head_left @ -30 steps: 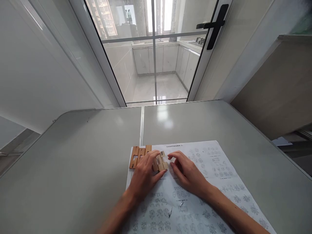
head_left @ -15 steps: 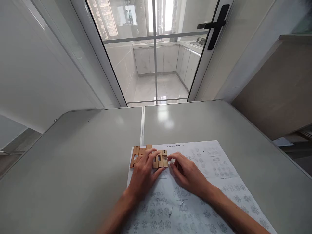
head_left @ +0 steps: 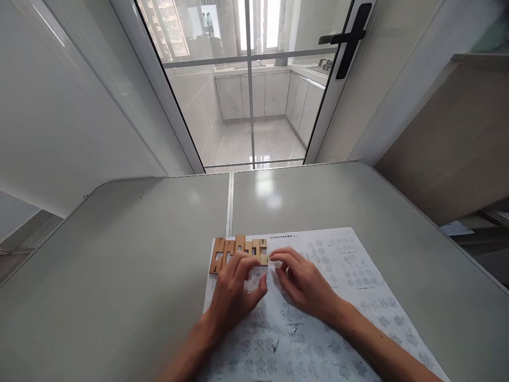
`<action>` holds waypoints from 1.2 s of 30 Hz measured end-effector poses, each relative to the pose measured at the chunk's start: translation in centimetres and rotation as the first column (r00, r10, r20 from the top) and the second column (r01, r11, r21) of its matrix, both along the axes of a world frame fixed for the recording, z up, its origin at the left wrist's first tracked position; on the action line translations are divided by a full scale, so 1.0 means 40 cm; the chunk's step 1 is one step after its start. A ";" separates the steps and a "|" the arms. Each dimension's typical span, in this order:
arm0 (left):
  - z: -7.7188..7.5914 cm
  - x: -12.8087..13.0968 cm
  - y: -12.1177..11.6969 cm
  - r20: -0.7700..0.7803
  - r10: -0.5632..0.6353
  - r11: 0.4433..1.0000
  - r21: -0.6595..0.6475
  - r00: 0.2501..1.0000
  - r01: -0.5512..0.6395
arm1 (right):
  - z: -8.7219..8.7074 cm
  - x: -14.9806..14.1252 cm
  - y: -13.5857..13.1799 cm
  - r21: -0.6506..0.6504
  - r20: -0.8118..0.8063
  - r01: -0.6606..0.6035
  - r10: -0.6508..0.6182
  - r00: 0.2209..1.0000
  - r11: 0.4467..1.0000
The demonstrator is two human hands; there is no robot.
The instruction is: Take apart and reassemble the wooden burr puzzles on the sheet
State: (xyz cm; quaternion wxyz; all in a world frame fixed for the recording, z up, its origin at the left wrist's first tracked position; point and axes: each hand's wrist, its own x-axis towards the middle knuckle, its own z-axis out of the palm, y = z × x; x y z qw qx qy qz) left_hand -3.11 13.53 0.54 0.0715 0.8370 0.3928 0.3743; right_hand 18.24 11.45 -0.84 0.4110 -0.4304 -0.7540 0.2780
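Several notched wooden puzzle pieces (head_left: pixel 218 254) lie side by side in a row at the top left of the printed sheet (head_left: pixel 318 307). Some carry handwritten numbers; the lighter rightmost piece (head_left: pixel 263 243) shows a 3. My left hand (head_left: pixel 235 286) is over the near side of the row, thumb and forefinger spread apart, covering the lower ends of the middle pieces. Whether its fingertips touch the wood, I cannot tell. Just right of the row, my right hand (head_left: pixel 304 273) rests on the paper, fingers loosely bent and apart, holding nothing, forefinger tip beside the end piece.
The sheet with small line drawings lies on a grey table (head_left: pixel 119 265) with a pale seam strip (head_left: pixel 229 204). Beyond the table's far edge stands a glass door with a black handle (head_left: pixel 352 40). A brown panel (head_left: pixel 457 138) is at the right.
The skewed light pieces at the right end have been straightened and moved closer to the row. My left hand has drawn back toward me, uncovering more pieces; my right hand has barely moved.
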 end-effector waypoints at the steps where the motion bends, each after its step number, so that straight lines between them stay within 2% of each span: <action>1: -0.004 0.004 -0.005 0.013 -0.050 0.999 0.007 0.999 0.050 | 0.000 0.000 0.001 0.015 -0.004 0.002 -0.002 1.000 1.000; 5: -0.019 0.015 -0.015 -0.018 -0.208 0.978 0.003 0.978 0.208 | -0.006 0.002 0.003 0.058 0.039 -0.026 0.023 0.999 0.998; 9: -0.022 0.018 -0.013 -0.108 -0.273 0.962 -0.037 0.956 0.270 | -0.015 0.002 0.001 0.064 0.082 -0.053 0.047 0.995 0.997; 36: -0.022 0.018 -0.014 -0.158 -0.278 0.960 -0.079 0.947 0.269 | -0.022 0.005 -0.002 0.052 0.104 -0.068 0.062 0.993 0.996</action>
